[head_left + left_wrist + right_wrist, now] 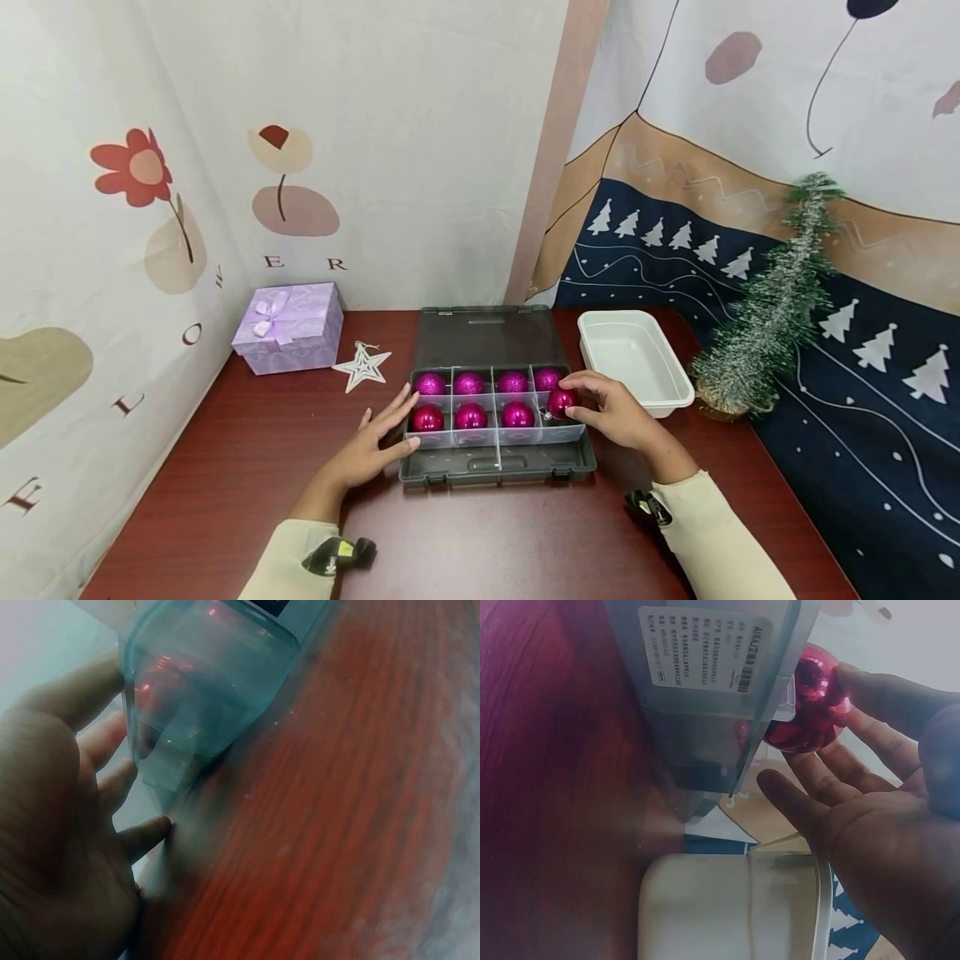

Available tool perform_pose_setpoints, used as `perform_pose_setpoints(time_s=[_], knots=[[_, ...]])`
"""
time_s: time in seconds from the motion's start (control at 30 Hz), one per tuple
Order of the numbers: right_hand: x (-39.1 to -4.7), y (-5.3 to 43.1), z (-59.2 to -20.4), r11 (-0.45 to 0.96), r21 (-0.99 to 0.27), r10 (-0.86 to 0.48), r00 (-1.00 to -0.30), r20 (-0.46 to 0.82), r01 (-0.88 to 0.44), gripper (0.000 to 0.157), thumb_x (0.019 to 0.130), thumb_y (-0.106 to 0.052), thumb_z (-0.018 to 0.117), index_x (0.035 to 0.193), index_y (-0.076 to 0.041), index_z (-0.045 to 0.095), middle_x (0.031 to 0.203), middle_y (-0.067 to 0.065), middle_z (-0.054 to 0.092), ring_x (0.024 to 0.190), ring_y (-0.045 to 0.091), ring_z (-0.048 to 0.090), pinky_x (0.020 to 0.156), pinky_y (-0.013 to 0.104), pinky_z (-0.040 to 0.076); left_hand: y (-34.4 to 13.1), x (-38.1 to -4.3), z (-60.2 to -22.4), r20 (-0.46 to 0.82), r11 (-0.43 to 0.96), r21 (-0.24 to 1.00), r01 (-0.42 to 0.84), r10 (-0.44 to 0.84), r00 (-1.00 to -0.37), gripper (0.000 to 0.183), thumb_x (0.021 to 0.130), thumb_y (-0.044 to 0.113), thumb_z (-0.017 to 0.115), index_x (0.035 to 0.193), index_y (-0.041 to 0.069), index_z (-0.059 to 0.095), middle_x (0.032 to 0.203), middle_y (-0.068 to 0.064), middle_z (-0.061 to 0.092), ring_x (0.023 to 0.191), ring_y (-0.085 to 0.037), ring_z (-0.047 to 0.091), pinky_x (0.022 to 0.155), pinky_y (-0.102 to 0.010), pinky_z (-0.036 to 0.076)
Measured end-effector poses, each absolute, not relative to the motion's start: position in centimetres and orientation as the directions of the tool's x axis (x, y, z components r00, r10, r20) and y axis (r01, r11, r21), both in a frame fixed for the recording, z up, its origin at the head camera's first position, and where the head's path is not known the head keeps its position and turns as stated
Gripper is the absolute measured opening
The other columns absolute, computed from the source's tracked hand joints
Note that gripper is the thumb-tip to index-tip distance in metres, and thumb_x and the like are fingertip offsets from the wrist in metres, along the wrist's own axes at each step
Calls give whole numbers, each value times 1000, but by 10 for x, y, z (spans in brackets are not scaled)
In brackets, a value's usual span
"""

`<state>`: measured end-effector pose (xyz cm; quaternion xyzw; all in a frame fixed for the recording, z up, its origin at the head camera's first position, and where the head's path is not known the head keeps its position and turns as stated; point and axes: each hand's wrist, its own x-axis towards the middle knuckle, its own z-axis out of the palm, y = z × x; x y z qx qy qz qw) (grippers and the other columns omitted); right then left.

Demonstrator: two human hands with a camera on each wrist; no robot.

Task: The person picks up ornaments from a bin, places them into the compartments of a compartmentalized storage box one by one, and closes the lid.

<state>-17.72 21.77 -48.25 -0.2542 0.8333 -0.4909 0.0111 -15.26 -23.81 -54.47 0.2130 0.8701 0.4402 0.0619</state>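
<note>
A dark see-through plastic organizer box (498,477) lies with its lid (491,337) folded back. Shiny and glittery magenta Christmas baubles (471,416) sit in the compartments of its divided tray. At the front right compartment my right hand (618,414) pinches a shiny red bauble (810,705) between thumb and fingers. In the right wrist view, this bauble sits at the box's rim, above the labelled side wall. My left hand (367,450), fingers spread and mostly straight, touches the box's left side. The left wrist view shows those fingertips (157,826) along the clear wall.
Right of the box stands a white plastic tub (637,354). Behind it on the right is a small frosted Christmas tree (780,308). At the back left are a lilac gift box (292,329) and a white star ornament (363,367). Printed cloths hang behind the wooden table (225,475).
</note>
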Motion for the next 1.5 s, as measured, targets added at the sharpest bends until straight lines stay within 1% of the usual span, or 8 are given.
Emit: perform_pose_setpoints(time_s=[0.2,0.4,0.57,0.63,0.83,1.07,1.3,1.5], knots=[[-176,218,-486,390,-820,-435,-869,236,-418,35,96,1,80,131,2,73,135,22,71,126,25,67,112,14,50,-239,-152,-544,73,520,795,312,428,-901,77,107,36,69,174,26,32,186,-8,15,169,-47,19,127,-83,-12],[-175,217,-488,381,-825,-437,-868,237,-417,36,96,3,79,132,4,73,136,23,70,127,31,67,112,10,47,-238,-153,-544,75,518,796,312,428,-901,77,107,37,69,174,28,32,186,-7,15,169,-47,20,127,-82,-12],[-174,217,-490,435,-798,-428,-875,225,-417,36,96,0,81,131,-1,74,137,19,71,129,32,66,112,9,44,-238,-153,-543,74,525,791,314,427,-901,77,107,37,69,174,27,32,186,-8,16,169,-47,20,127,-83,-11],[-174,217,-491,459,-786,-424,-879,216,-415,36,96,-2,81,131,-3,75,138,16,72,129,30,66,113,12,46,-238,-153,-543,74,526,790,315,428,-901,77,107,37,69,174,26,32,186,-8,15,169,-48,20,127,-83,-11],[-173,216,-494,494,-768,-421,-885,198,-407,37,97,-5,81,134,-5,74,140,15,71,130,34,67,115,33,54,-238,-153,-544,87,525,786,327,429,-899,76,107,37,68,174,25,33,186,-9,15,168,-49,20,126,-84,-11],[-173,217,-496,504,-772,-417,-892,176,-388,38,97,-5,82,134,-5,74,141,15,71,131,35,67,114,38,55,-238,-153,-544,92,521,787,330,430,-898,76,107,36,69,174,25,33,185,-9,16,168,-49,20,126,-84,-11],[-174,217,-494,503,-769,-429,-886,174,-395,39,96,-3,82,134,-2,74,140,16,73,132,37,68,117,62,52,-238,-152,-544,83,521,790,323,432,-898,77,107,36,68,174,25,32,186,-9,16,168,-49,20,126,-83,-11],[-175,217,-494,502,-760,-432,-881,193,-413,39,95,-4,83,134,-3,74,139,14,73,130,35,68,115,57,54,-237,-153,-544,95,516,790,331,430,-898,77,107,36,69,174,24,33,185,-11,16,167,-51,20,125,-85,-11]])
